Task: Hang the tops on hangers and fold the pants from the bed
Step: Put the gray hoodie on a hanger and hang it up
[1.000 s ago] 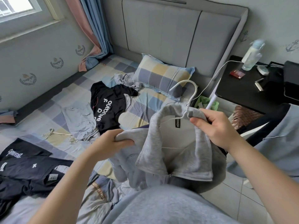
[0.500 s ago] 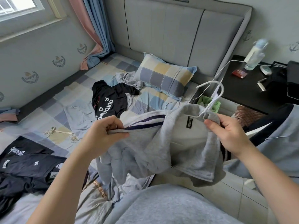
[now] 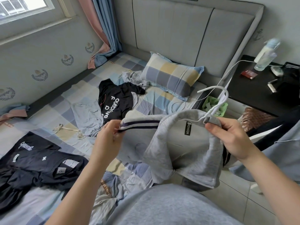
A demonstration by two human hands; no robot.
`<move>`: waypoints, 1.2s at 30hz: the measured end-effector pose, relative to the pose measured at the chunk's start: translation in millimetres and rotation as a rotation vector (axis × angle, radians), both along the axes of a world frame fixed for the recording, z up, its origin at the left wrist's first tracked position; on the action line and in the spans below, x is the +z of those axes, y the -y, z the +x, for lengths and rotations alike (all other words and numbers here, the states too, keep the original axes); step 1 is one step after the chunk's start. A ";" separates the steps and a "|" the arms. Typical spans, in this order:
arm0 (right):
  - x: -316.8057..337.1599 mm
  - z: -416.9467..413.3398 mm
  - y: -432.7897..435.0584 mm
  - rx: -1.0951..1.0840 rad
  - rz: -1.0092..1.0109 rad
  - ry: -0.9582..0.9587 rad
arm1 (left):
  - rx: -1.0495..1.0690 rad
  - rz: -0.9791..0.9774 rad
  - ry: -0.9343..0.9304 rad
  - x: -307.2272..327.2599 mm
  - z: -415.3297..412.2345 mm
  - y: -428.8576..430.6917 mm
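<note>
I hold a grey hooded top (image 3: pixel 183 148) above the bed's near edge. My right hand (image 3: pixel 227 138) grips its neck where the white hanger (image 3: pixel 217 101) sticks out, hook upward. My left hand (image 3: pixel 108 138) pinches the top's shoulder edge with the dark stripes, pulled out to the left. The hanger's arms are hidden inside the top. On the checked bed (image 3: pixel 68 109) lie a black printed top (image 3: pixel 116 101), light blue pants (image 3: pixel 86 114) with a cord, a crumpled grey garment (image 3: pixel 134 78), and dark clothes (image 3: pixel 37 161) at the near left.
A checked pillow (image 3: pixel 172 77) leans at the grey headboard (image 3: pixel 178 33). To the right stands a black nightstand (image 3: pixel 259 93) with a bottle (image 3: pixel 264 56), a red box and a white cable. A green basket (image 3: pixel 214 106) sits between bed and nightstand. Tiled floor lies lower right.
My left hand has drawn the top's striped shoulder out to the left and upward. My right hand, with the hanger and neck, has shifted right, and the hook has tilted right.
</note>
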State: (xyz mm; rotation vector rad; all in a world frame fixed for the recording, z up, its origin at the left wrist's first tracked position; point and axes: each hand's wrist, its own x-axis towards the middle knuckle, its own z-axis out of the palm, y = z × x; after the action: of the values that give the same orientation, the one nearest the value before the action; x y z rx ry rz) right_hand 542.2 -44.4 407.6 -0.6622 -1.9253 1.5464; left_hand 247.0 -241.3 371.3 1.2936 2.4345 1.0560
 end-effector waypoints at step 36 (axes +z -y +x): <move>16.4 -16.3 1.1 0.095 -0.042 0.160 | -0.465 0.060 -0.252 44.7 34.8 -23.9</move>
State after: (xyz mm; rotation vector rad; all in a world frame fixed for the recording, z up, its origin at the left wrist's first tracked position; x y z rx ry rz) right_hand 525.9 -45.5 424.0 -0.7425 -2.0732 1.6399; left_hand 281.8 -217.4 416.0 1.9901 2.1010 0.8847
